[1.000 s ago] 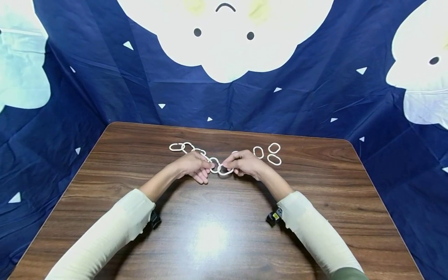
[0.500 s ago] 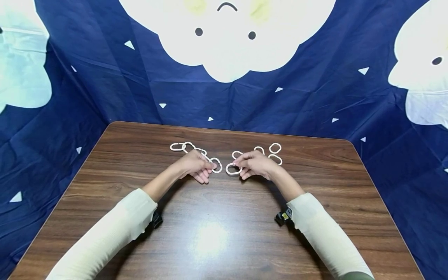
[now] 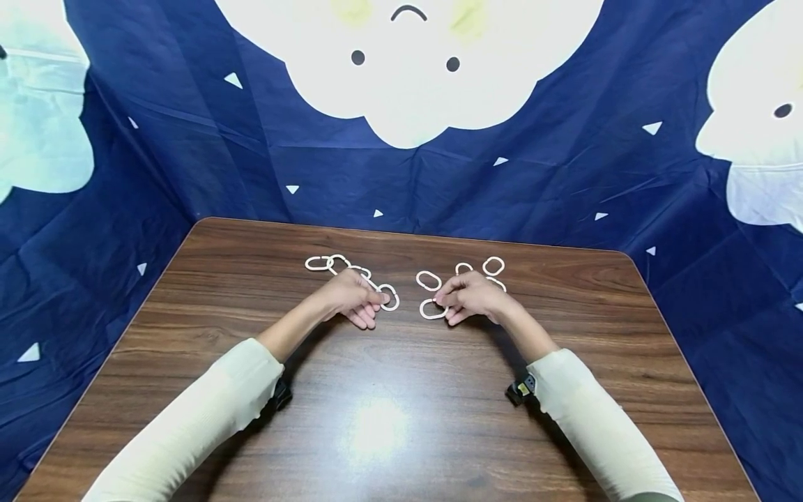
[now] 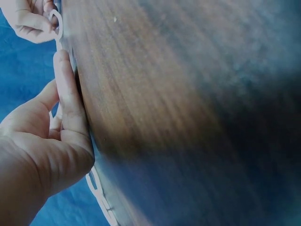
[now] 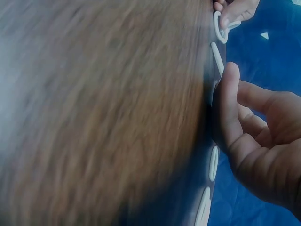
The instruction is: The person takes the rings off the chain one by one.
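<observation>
A chain of several white plastic oval links runs across the far part of the table, partly behind my left hand. Thumb and fingers of that hand pinch the chain's right end link. To its right, my right hand pinches a separate white link, apart from the chain. In the right wrist view this separate link sticks out past the fingertips toward the other hand. The left wrist view shows the end link farther off, beyond the left fingers.
A loose link lies just behind the one in my right hand. Several more, including a far-right link, lie behind that hand, some partly hidden. The brown wooden table ends at a blue curtain with white clouds.
My right hand has moved right, away from the chain. The link it pinches, which overlapped the chain's end link a second ago, now stands apart from it. The left hand has stayed nearly still.
</observation>
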`<act>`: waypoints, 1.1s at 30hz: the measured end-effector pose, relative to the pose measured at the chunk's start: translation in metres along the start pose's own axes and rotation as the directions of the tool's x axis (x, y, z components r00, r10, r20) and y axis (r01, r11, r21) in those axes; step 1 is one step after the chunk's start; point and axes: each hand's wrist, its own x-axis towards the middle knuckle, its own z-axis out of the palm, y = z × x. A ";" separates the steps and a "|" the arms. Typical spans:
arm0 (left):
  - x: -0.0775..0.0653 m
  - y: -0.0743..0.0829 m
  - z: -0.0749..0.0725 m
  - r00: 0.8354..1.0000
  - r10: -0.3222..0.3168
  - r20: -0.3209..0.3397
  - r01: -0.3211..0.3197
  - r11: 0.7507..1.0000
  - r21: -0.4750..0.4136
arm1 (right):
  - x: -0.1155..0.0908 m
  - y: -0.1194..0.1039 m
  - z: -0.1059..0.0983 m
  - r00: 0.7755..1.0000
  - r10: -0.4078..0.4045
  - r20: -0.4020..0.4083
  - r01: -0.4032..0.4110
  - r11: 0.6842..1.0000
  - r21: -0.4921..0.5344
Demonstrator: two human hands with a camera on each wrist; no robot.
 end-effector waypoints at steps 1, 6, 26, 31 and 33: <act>0.000 0.000 0.000 1.000 0.000 0.000 0.000 1.000 -0.002 | -0.001 0.001 -0.001 1.000 -0.002 -0.011 0.002 1.000 -0.010; 0.000 0.001 0.001 1.000 -0.004 -0.001 0.004 1.000 -0.006 | -0.006 0.005 -0.010 0.998 -0.005 -0.060 0.002 0.999 -0.044; -0.002 -0.001 -0.003 1.000 -0.019 0.007 0.019 0.998 -0.055 | -0.015 0.014 -0.032 0.971 0.030 -0.238 -0.062 0.990 -0.127; -0.002 -0.004 -0.006 0.999 -0.030 0.027 0.032 0.996 -0.083 | -0.015 0.015 -0.033 0.969 0.037 -0.246 -0.068 0.991 -0.119; -0.003 -0.004 -0.006 0.999 -0.034 0.034 0.037 0.995 -0.097 | -0.015 0.016 -0.034 0.967 0.040 -0.252 -0.072 0.990 -0.120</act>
